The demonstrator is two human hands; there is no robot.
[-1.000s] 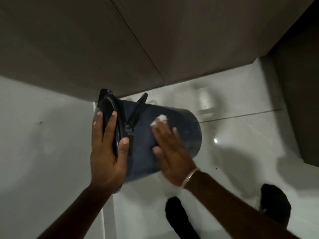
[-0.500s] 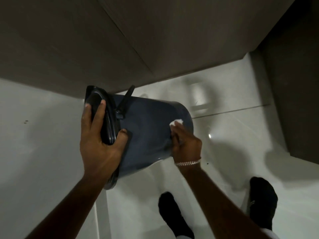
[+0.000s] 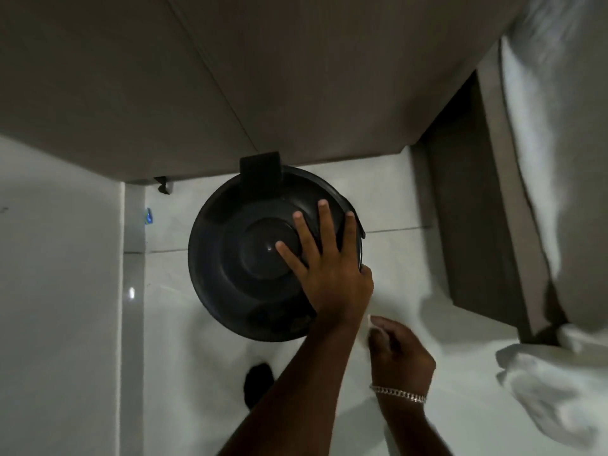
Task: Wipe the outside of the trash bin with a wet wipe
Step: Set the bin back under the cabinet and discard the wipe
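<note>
The dark round trash bin [image 3: 230, 258] stands upright on the white floor, seen from straight above with its lid on and its hinge tab toward the wall. My left hand [image 3: 324, 264] lies flat on the right side of the lid, fingers spread, thumb over the rim. My right hand [image 3: 399, 352] is just off the bin's near right side, away from it, fingers curled around a small white wet wipe [image 3: 371, 320] that peeks out at the fingertips. A bracelet circles that wrist.
A grey wall or cabinet front [image 3: 230, 77] runs behind the bin. White bedding [image 3: 556, 159] hangs at the right over a dark bed base [image 3: 467, 192]. A foot in a dark sock [image 3: 258, 383] rests near the bin. A white panel [image 3: 59, 291] stands at the left.
The bin was tilted on its side, held by my left hand while the right wiped its wall. It is upright now, my left hand rests on the lid and the right has come off it.
</note>
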